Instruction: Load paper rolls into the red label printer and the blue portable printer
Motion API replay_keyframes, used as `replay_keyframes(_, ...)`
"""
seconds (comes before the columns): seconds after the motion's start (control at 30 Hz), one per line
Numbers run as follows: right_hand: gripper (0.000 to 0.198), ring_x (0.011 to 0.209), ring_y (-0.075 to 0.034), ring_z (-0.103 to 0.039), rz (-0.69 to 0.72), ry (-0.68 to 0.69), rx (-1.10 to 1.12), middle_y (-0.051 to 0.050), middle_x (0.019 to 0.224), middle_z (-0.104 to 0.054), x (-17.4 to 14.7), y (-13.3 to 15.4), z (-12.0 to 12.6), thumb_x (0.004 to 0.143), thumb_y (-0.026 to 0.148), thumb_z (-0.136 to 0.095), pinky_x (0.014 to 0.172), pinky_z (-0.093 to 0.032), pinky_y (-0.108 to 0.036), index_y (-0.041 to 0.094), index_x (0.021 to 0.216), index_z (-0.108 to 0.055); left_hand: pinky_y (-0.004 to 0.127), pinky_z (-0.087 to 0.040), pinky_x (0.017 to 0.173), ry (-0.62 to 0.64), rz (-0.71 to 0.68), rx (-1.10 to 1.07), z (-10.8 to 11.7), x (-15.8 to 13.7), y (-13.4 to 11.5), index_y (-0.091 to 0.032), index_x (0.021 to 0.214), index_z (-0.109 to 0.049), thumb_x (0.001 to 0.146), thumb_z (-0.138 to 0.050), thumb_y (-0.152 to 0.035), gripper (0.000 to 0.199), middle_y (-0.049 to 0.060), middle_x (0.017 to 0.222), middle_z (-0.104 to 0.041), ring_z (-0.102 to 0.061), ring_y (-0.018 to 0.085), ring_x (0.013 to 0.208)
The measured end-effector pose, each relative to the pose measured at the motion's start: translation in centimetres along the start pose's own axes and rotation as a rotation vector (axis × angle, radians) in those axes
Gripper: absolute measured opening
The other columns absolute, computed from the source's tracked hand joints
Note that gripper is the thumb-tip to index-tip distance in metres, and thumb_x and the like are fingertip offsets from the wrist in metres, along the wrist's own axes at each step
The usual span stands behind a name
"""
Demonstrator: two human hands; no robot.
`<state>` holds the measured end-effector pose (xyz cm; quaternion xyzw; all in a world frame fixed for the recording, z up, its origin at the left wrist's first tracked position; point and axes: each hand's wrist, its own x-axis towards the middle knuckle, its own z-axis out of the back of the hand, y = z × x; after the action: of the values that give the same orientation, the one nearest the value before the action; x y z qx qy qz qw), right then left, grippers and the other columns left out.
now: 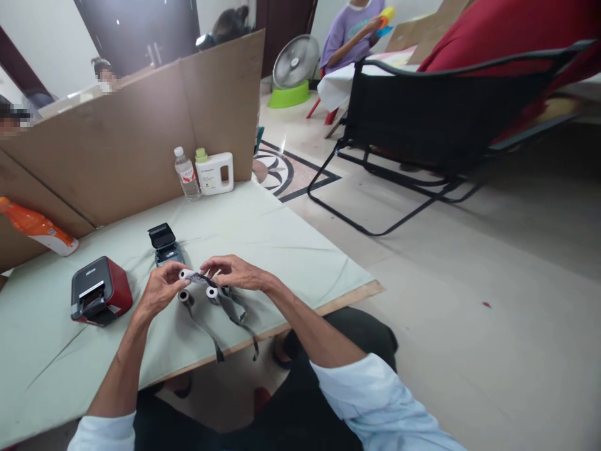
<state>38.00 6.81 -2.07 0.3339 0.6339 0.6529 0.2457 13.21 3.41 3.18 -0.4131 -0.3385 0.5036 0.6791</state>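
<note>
Left hand (159, 289) clamped on a paper roll (190, 275), right hand (237, 273) at its strip (209, 281) (blurred, cannot tell whether gripped), device (165, 245) beyond the roll, lower edge hidden

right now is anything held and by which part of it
A small white hollow-cored roll: the left hand holds it by its wound end. The right hand is at its dark trailing strip; whether it pinches that is unclear.
</note>
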Motion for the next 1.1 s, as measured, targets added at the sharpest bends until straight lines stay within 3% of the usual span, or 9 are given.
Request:
replay_keyframes(0.17, 0.054, 0.086, -0.018, -0.064, 0.030, -0.101, 0.041, -0.004, 0.101, -0.070, 0.4, -0.3, -0.9, 0.070, 0.035, -0.087, 0.075, -0.051, -0.028, 0.017, 0.118, -0.071, 0.030, -0.059, 0.068, -0.077, 0.047, -0.245, -0.9, 0.9, 0.7, -0.015, 0.103, -0.070, 0.068, -0.089, -0.039, 0.047, 0.004, 0.087, -0.074, -0.071, 0.016, 0.069)
replay_keyframes(0.37, 0.020, 0.098, -0.020, -0.065, 0.298, -0.210, -0.095, -0.007, 0.104, -0.070, 0.8, -1.0, -1.6, 0.088, 0.036, -0.075, 0.083, -0.052, -0.031, 0.020, 0.098, -0.081, 0.027, -0.057, 0.067, -0.060, 0.002, -0.249, -1.8, 1.3, 0.7, -0.014, 0.098, -0.077, 0.064, -0.092, -0.031, 0.041, 0.004, 0.082, -0.075, -0.070, 0.016, 0.070)
replay_keyframes(0.47, 0.013, 0.104, -0.020, -0.067, 0.380, -0.231, -0.146, -0.008, 0.113, -0.070, 0.9, -1.7, -1.6, 0.089, 0.028, -0.074, 0.091, -0.054, -0.033, 0.023, 0.098, -0.082, 0.025, -0.055, 0.068, -0.071, 0.019, -0.248, -1.7, 1.3, 0.6, -0.014, 0.094, -0.075, 0.064, -0.092, -0.026, 0.036, 0.004, 0.083, -0.076, -0.071, 0.016, 0.072)
replay_keyframes(0.6, 0.025, 0.119, -0.021, -0.065, 0.483, -0.229, -0.282, -0.008, 0.128, -0.067, 0.8, -2.1, -1.7, 0.084, 0.010, -0.070, 0.105, -0.051, -0.037, 0.025, 0.098, -0.083, 0.029, -0.057, 0.076, -0.053, 0.044, -0.329, -1.1, 0.8, 0.2, -0.015, 0.097, -0.073, 0.064, -0.092, -0.025, 0.040, 0.008, 0.094, -0.078, -0.075, 0.021, 0.085)
replay_keyframes(0.77, 0.034, 0.117, -0.020, -0.065, 0.557, -0.246, -0.391, -0.008, 0.134, -0.065, 0.8, -2.1, -2.0, 0.079, 0.002, -0.062, 0.105, -0.053, -0.040, 0.024, 0.096, -0.081, 0.031, -0.057, 0.081, -0.073, 0.080, -0.363, -0.8, 0.4, 0.0, -0.014, 0.101, -0.074, 0.068, -0.092, -0.035, 0.043, 0.010, 0.100, -0.079, -0.074, 0.022, 0.091)
replay_keyframes(0.87, 0.033, 0.120, -0.021, -0.065, 0.518, -0.266, -0.340, -0.010, 0.136, -0.064, 0.7, -1.5, -2.4, 0.082, 0.005, -0.059, 0.099, -0.056, -0.038, 0.023, 0.103, -0.078, 0.032, -0.057, 0.078, -0.130, 0.090, -0.372, -1.0, 0.5, 0.3, -0.014, 0.093, -0.073, 0.062, -0.095, -0.036, 0.044, 0.008, 0.092, -0.078, -0.073, 0.021, 0.085)
replay_keyframes(0.97, 0.029, 0.118, -0.022, -0.066, 0.374, -0.341, -0.227, -0.013, 0.137, -0.064, 0.4, -0.7, -2.7, 0.092, 0.020, -0.061, 0.088, -0.058, -0.034, 0.021, 0.119, -0.071, 0.029, -0.056, 0.074, -0.191, 0.048, -0.402, -1.2, 0.8, 0.5, -0.015, 0.091, -0.071, 0.061, -0.096, -0.037, 0.045, 0.006, 0.089, -0.076, -0.071, 0.019, 0.081)
replay_keyframes(1.1, 0.037, 0.101, -0.021, -0.071, 0.208, -0.292, -0.040, -0.011, 0.115, -0.074, 0.2, -0.1, -2.9, 0.095, 0.042, -0.067, 0.087, -0.057, -0.034, 0.016, 0.121, -0.070, 0.029, -0.056, 0.076, -0.214, -0.029, -0.433, -1.5, 1.0, 0.4, -0.016, 0.097, -0.070, 0.065, -0.095, -0.036, 0.045, 0.006, 0.096, -0.076, -0.071, 0.018, 0.084)
